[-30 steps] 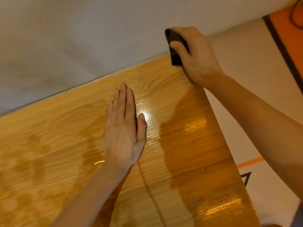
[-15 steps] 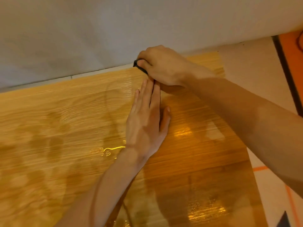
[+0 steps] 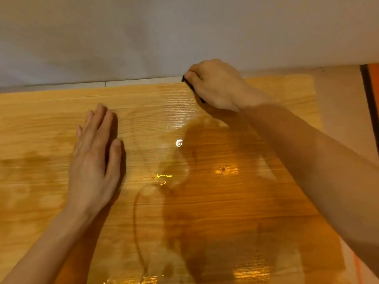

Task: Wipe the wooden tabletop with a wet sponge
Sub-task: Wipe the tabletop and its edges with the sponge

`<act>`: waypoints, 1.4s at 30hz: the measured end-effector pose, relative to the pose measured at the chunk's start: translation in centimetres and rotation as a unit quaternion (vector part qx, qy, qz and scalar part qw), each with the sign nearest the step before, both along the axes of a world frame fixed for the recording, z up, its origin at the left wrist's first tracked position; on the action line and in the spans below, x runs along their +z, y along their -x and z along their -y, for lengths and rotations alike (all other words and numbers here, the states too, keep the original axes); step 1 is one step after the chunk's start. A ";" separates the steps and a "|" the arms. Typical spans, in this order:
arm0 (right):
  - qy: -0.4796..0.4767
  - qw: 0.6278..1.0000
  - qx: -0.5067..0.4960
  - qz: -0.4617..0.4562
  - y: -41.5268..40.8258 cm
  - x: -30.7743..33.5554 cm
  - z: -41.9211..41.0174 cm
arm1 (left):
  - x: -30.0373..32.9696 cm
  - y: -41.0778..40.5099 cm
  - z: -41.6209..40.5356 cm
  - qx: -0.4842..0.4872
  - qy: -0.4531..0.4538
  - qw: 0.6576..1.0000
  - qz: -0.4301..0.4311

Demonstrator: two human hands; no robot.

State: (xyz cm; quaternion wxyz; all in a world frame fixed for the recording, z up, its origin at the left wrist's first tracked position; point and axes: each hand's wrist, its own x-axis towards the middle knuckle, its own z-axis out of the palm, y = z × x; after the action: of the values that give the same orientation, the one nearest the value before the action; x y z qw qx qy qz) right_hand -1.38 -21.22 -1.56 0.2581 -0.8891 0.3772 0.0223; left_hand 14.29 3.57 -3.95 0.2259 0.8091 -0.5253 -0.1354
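The wooden tabletop point(image 3: 51, 124) fills most of the view, pale and dry at the left, darker and glossy with water across the middle and right. My right hand point(image 3: 215, 85) grips a dark sponge point(image 3: 187, 80) against the wood at the far edge by the wall; only a thin strip of the sponge shows under my fingers. My left hand point(image 3: 94, 158) lies flat on the tabletop with straight fingers, well left of the sponge.
A grey-white wall point(image 3: 164, 33) runs right behind the table's far edge. The table's right edge drops to a beige floor point(image 3: 344, 111) with a black and orange strip point(image 3: 372, 91) at the far right.
My right hand has dragged the sponge leftward along the far edge from the table's right corner. My left hand has stayed flat, and now lies farther apart from the right one.
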 end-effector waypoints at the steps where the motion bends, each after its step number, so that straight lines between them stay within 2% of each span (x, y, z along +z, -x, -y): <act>1: -0.004 1.000 0.011 0.003 -1.2 -0.1 -0.4 | -0.2 -0.7 -0.6 0.011 0.001 1.000 0.005; 4: -0.038 0.999 0.015 0.016 -0.5 0.1 0.1 | -0.7 -2.0 -1.9 0.044 -0.013 0.999 0.020; 8: -0.019 0.998 -0.053 -0.015 4.5 1.1 1.4 | -1.1 -2.0 -2.1 0.054 -0.016 0.998 0.042; 10: -0.021 0.997 -0.064 -0.023 4.2 1.2 1.1 | -1.1 -1.9 -2.1 0.053 -0.014 0.997 0.055; 18: -0.017 0.999 0.031 0.012 -11.8 -0.1 -5.5 | -1.1 -1.8 -1.9 0.049 -0.023 0.995 0.082; 21: -0.020 0.997 0.051 0.046 -13.9 -0.1 -6.9 | -1.0 -1.8 -1.9 0.053 -0.021 0.995 0.086; 25: -0.019 0.996 0.055 0.061 -6.8 0.4 -4.4 | -1.1 -1.7 -2.0 0.054 -0.020 0.995 0.080; 29: 0.042 0.995 -0.057 0.075 3.5 0.8 -1.7 | -1.2 -1.7 -2.0 0.058 -0.021 0.995 0.080; 33: 0.082 0.985 -0.103 0.107 4.6 -0.7 -3.2 | -1.2 -1.8 -2.0 0.065 -0.020 0.995 0.076; 36: 0.075 0.977 -0.140 0.141 4.4 -1.2 -5.8 | -1.3 -1.8 -1.9 0.069 -0.022 0.995 0.075; 39: 0.067 0.982 -0.096 0.149 7.1 -1.1 -10.0 | -1.5 -2.0 -1.8 0.067 -0.018 0.995 0.073; 42: 0.122 0.988 -0.032 0.090 10.2 -1.2 -15.2 | -1.5 -2.3 -1.8 0.072 -0.014 0.995 0.073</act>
State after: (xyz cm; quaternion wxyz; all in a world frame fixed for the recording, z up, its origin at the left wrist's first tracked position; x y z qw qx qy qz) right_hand -11.57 -6.00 -2.73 0.1816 -0.8997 0.3807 -0.1123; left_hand 16.56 5.35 -5.46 0.1844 0.8559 -0.4784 -0.0669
